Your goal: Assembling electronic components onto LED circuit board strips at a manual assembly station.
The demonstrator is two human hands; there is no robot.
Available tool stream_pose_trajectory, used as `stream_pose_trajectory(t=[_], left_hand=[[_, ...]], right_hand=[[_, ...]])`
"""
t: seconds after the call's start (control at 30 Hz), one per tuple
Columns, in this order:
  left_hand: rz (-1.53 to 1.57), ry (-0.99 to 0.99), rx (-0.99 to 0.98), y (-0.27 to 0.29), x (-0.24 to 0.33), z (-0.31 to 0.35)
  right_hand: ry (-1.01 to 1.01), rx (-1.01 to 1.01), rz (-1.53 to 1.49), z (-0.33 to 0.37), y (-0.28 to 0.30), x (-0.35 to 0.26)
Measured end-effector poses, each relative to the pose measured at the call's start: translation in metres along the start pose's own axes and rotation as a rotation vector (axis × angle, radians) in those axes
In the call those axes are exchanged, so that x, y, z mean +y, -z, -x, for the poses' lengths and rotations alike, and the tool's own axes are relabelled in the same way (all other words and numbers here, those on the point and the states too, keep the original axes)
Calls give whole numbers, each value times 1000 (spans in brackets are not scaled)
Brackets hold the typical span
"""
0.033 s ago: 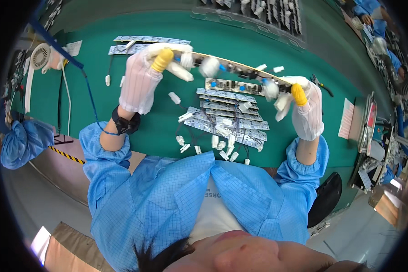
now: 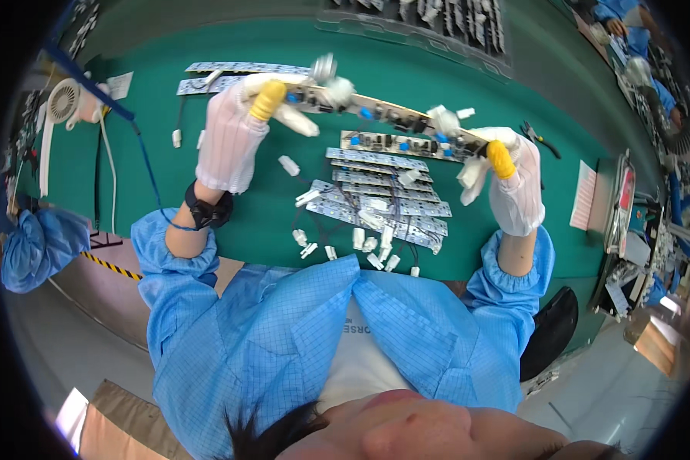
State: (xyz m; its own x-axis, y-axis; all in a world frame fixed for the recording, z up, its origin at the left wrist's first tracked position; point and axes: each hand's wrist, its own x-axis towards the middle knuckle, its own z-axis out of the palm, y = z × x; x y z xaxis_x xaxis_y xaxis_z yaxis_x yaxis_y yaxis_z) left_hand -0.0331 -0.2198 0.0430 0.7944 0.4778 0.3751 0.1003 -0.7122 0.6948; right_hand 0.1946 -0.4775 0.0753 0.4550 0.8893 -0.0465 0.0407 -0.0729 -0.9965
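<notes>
A long, narrow circuit board (image 2: 391, 113) is raised above the green mat, held by its two ends. My left hand (image 2: 257, 115), gloved in white with a yellow finger cot, is closed on its left end. Gloved the same way, my right hand (image 2: 506, 165) pinches the right end. The board carries black and blue components, and white connectors (image 2: 337, 92) on it look blurred. Just below, a similar circuit board (image 2: 399, 144) lies on the mat. Nearer to me is a stack of pale strip boards (image 2: 379, 192) with dark wires and several white plugs (image 2: 376, 243).
More strip boards (image 2: 245, 69) lie at the back left. A clear plastic tray (image 2: 437, 46) of parts stands at the far edge. Pliers (image 2: 540, 140) and a paper sheet (image 2: 583, 195) are at right. A small fan (image 2: 65, 101) and a blue cord (image 2: 142, 146) are at left.
The held board has turned so that more of its component side shows. Its white connectors have swung away from me and to the left. Both hands keep their hold.
</notes>
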Motion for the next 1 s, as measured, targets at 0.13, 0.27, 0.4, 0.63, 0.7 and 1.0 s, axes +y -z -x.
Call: stream_pose_trajectory(t=[0.13,0.27,0.4,0.63,0.7,1.0], left_hand=[[366,369,-37,-6,11,-3],[285,412,66,-9,2,0],[351,273,106,-9,-9,5],[757,258,-59,-3,-4,9],[799,317,-53,-4,3,9],[379,132,-95,2,26,-8]], right_hand=[[80,-54,23,0,5,10],[281,-77,292,-6,9,8],[4,-143,-148,-4,8,11],[-43,-137,-518,-2,-1,21],[-56,-132,-467,0,2,21],[-155,-37,-14,-10,-15,-9]])
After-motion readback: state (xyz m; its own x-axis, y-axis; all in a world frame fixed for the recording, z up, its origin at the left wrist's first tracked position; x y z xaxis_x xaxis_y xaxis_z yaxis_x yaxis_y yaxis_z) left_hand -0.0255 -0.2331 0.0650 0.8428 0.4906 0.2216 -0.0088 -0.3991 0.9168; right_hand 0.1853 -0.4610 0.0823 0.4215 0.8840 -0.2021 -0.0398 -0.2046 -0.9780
